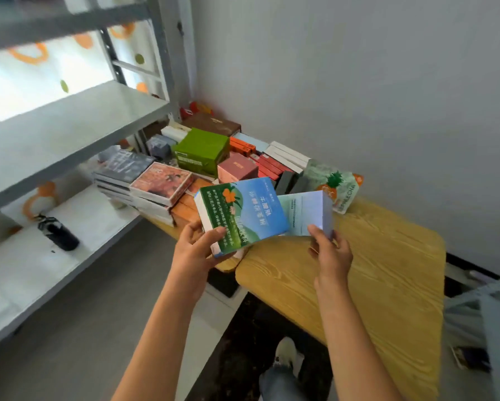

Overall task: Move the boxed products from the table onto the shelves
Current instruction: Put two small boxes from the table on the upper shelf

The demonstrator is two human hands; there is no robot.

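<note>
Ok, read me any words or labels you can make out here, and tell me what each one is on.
"PINLECHA": pineapple-print pouch.
Blue and green box in the left hand: Chinese print, upside down, too blurred to read.
Pale box in the right hand: print too small.

held box (243, 211): green-blue, orange flower | table (387, 273): yellow woodgrain | shelves (69, 128): grey

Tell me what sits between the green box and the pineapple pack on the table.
In the head view, a pink box, then red and dark boxes on edge, lie between the green box and pineapple pack.
</note>
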